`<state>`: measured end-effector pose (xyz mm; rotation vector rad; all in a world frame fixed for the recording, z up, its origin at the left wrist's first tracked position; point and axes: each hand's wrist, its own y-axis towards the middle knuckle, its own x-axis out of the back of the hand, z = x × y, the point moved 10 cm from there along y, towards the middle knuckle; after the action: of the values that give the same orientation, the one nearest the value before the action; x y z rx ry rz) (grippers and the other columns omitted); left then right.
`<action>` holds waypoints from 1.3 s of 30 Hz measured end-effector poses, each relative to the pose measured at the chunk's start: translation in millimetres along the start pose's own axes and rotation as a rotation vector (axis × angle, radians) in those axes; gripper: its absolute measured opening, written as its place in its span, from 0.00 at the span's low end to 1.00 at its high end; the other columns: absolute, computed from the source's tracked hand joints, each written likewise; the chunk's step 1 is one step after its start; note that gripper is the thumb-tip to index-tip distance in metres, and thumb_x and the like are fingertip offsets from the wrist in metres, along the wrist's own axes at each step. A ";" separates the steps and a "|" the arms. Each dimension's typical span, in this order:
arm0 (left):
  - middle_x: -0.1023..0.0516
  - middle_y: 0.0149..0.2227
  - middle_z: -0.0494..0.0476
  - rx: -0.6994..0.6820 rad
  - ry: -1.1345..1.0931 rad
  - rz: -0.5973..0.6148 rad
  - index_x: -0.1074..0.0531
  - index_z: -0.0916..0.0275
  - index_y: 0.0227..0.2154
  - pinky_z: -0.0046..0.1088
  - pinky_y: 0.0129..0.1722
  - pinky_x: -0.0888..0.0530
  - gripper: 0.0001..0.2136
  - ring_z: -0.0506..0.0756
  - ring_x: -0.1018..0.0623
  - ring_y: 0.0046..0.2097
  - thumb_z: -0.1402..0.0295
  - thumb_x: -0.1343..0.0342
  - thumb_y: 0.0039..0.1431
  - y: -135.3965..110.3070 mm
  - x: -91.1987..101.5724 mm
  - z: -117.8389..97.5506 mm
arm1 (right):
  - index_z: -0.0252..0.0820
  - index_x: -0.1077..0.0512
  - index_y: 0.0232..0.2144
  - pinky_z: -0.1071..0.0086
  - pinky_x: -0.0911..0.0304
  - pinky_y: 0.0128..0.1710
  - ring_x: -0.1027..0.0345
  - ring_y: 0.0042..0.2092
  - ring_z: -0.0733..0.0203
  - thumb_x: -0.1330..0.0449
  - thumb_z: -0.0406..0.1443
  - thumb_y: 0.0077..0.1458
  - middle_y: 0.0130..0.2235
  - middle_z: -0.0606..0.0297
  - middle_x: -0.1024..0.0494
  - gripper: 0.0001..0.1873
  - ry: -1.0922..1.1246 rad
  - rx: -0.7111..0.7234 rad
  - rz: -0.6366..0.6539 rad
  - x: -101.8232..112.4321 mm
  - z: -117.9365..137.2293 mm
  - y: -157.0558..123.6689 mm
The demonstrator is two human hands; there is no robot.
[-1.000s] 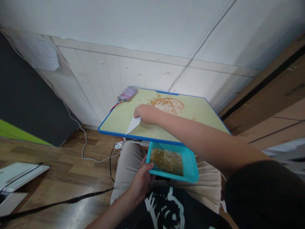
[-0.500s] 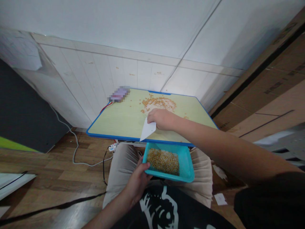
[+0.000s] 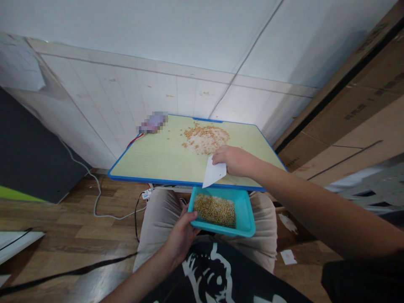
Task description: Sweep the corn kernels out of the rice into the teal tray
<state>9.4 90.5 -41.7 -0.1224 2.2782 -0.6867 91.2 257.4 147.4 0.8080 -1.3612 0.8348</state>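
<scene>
My left hand (image 3: 183, 229) grips the left side of a teal plastic tray (image 3: 244, 212), thumb over the rim. Yellow kernels that look like corn or soybeans (image 3: 216, 210) lie in it, with some pale grains among them. The tray sits over my lap, just below the table's front edge. Pinched in my right hand (image 3: 235, 160) is a white flat card (image 3: 214, 171), its lower corner close to that edge. Behind this hand, a loose pile of pale grains and yellow kernels (image 3: 206, 139) is spread on the table.
The small pale-yellow table (image 3: 151, 162) has a blue rim and stands against a white panelled wall (image 3: 126, 88). A blurred-out object (image 3: 153, 123) with a red cord rests at its back left corner. Cardboard boxes (image 3: 350, 109) lean on the right. A white cable (image 3: 99, 189) runs across the floor.
My right hand has moved right with the white card, uncovering more of the pale grains. My left hand still holds the tray; the view has shifted slightly.
</scene>
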 end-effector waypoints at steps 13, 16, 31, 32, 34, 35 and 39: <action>0.14 0.55 0.64 0.014 0.006 0.055 0.27 0.59 0.63 0.49 0.65 0.26 0.36 0.70 0.21 0.63 0.62 0.28 0.49 -2.0 -11.6 -0.8 | 0.42 0.17 0.40 0.59 0.32 0.52 0.22 0.50 0.49 0.41 0.25 0.57 0.46 0.53 0.13 0.15 -0.022 -0.227 0.002 13.8 -18.6 -39.2; 0.15 0.57 0.64 0.022 0.014 0.051 0.26 0.59 0.62 0.50 0.65 0.27 0.34 0.70 0.21 0.64 0.63 0.30 0.51 -1.4 -11.6 0.0 | 0.42 0.21 0.46 0.62 0.34 0.45 0.23 0.47 0.49 0.44 0.29 0.62 0.46 0.52 0.14 0.15 -0.041 -0.423 -0.098 38.9 -37.8 -55.9; 0.15 0.58 0.64 0.048 0.023 0.017 0.26 0.62 0.61 0.48 0.65 0.25 0.30 0.69 0.21 0.65 0.64 0.34 0.54 -2.9 -19.6 1.7 | 0.40 0.25 0.48 0.64 0.32 0.41 0.22 0.44 0.49 0.38 0.36 0.56 0.46 0.51 0.16 0.17 -0.034 -0.626 0.067 41.8 -98.8 -109.2; 0.15 0.58 0.64 0.051 0.025 0.017 0.25 0.62 0.61 0.48 0.65 0.25 0.29 0.69 0.21 0.65 0.64 0.34 0.54 -2.9 -20.6 1.9 | 0.40 0.25 0.48 0.64 0.31 0.42 0.22 0.45 0.49 0.38 0.37 0.57 0.47 0.51 0.16 0.16 -0.023 -0.618 0.085 36.8 -97.2 -107.3; 0.14 0.57 0.64 0.061 0.033 0.013 0.24 0.62 0.59 0.48 0.66 0.25 0.28 0.69 0.21 0.64 0.64 0.34 0.54 -3.0 -21.3 2.6 | 0.39 0.25 0.49 0.63 0.31 0.45 0.21 0.47 0.48 0.38 0.38 0.60 0.50 0.48 0.16 0.16 0.000 -0.598 0.106 27.9 -93.0 -101.7; 0.14 0.57 0.64 0.065 0.037 0.011 0.23 0.62 0.58 0.48 0.66 0.26 0.27 0.69 0.21 0.64 0.64 0.34 0.54 -3.1 -21.2 2.8 | 0.38 0.25 0.50 0.63 0.31 0.47 0.21 0.49 0.48 0.39 0.39 0.61 0.51 0.47 0.16 0.17 0.011 -0.583 0.111 23.9 -90.5 -97.8; 0.14 0.57 0.65 0.057 0.042 0.019 0.23 0.62 0.58 0.50 0.66 0.26 0.27 0.70 0.21 0.65 0.63 0.33 0.53 -3.6 -20.2 1.9 | 0.38 0.24 0.51 0.62 0.32 0.48 0.22 0.50 0.46 0.37 0.43 0.64 0.52 0.46 0.16 0.19 0.045 -0.505 0.124 9.8 -81.6 -78.9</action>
<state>24.9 92.3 -28.2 -0.0592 2.2940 -0.7498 200.1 290.5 152.6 0.3131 -1.5064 0.5601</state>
